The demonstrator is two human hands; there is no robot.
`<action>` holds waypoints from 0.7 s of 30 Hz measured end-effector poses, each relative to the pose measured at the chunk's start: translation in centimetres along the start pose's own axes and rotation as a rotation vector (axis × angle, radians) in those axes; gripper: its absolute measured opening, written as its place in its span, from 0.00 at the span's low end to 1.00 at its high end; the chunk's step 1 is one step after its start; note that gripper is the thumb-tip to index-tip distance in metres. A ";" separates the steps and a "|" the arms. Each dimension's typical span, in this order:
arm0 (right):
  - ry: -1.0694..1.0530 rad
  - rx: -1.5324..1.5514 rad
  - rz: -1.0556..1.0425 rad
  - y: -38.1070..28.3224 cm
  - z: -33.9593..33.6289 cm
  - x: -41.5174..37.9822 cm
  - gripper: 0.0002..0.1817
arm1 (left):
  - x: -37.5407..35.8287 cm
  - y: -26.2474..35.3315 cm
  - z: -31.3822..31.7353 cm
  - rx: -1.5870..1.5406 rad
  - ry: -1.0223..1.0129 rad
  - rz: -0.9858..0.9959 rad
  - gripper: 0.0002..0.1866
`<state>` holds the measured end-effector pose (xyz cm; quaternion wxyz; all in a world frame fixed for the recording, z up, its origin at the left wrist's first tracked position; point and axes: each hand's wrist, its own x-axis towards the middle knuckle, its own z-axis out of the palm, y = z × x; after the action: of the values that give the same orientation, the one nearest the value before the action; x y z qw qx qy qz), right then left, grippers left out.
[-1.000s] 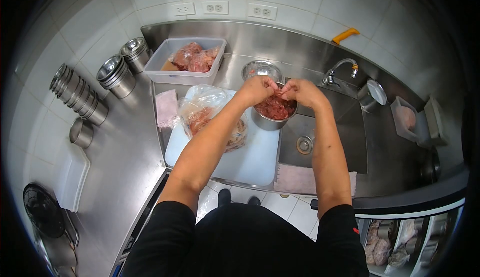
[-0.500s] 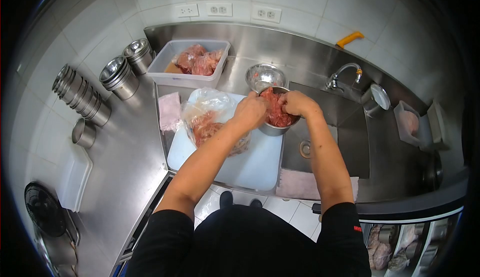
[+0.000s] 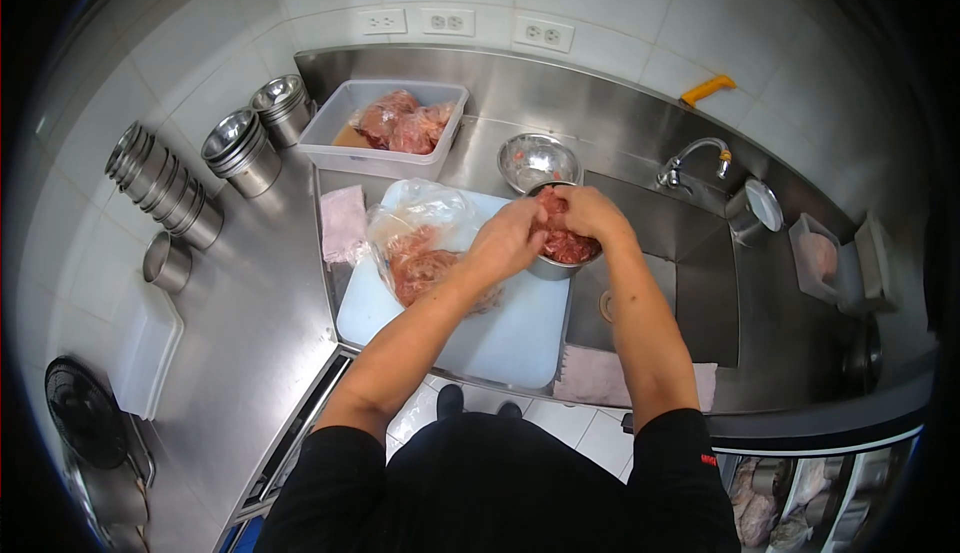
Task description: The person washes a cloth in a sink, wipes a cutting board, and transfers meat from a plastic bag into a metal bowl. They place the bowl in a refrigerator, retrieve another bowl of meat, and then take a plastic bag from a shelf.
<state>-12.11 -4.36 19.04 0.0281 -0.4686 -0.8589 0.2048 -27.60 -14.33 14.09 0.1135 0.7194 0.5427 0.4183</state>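
Observation:
A round steel container point(image 3: 555, 271) full of raw red meat point(image 3: 572, 247) stands at the right edge of the light blue cutting board point(image 3: 500, 348). My left hand point(image 3: 507, 241) is at its left side, fingers curled against the meat. From the far right my right hand point(image 3: 592, 215) reaches over the rim, its fingers closed on the meat and partly hidden. Left of my hands, a clear plastic bag point(image 3: 425, 211) with more raw meat point(image 3: 425, 271) lies open on the board. Behind the container sits a steel bowl point(image 3: 540, 161) with small meat scraps.
A plastic tub point(image 3: 375, 160) of bagged meat stands behind the board. To the right are the sink point(image 3: 700, 303) and faucet point(image 3: 690, 158). Stacked steel containers point(image 3: 165, 193) line the left wall. Pink cloths point(image 3: 343, 223) lie beside the board and at the sink's front edge.
My left hand has shifted slightly from the container's rim, and its fingers are now more clearly visible. My right hand stays at the meat, covering more of its far side. The view has shifted a little.

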 end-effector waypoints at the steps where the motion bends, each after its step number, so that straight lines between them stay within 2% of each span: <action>1: 0.020 0.013 0.002 0.5 -0.2 -0.3 0.25 | 0.5 0.3 -0.2 -0.064 0.030 -0.059 0.18; 2: 0.039 0.025 0.005 0.9 -0.3 -0.5 0.23 | 1.0 0.5 -0.2 -0.131 0.059 -0.120 0.20; 5: 0.069 0.003 0.026 -0.4 -1.0 -1.6 0.20 | 2.9 -0.7 0.7 0.101 0.081 0.084 0.18; 8: 0.068 -0.032 -0.034 1.0 0.3 -0.9 0.18 | 4.4 0.0 0.0 0.216 -0.258 -0.104 0.16; 11: 0.160 0.125 -0.133 2.6 0.8 -0.6 0.17 | 5.1 0.7 -0.8 0.225 -0.300 -0.129 0.15; 14: 0.240 0.330 -0.184 3.9 1.4 0.3 0.17 | 5.8 0.5 -1.0 0.209 -0.221 -0.066 0.13; 21: 0.256 0.306 -0.132 1.7 -1.9 0.0 0.16 | 7.9 -0.3 -1.3 0.145 -0.084 -0.015 0.13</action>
<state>-10.29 -2.88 20.13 0.2213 -0.4239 -0.8359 0.2695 -28.24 -7.66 18.48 0.0869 0.7384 0.5718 0.3467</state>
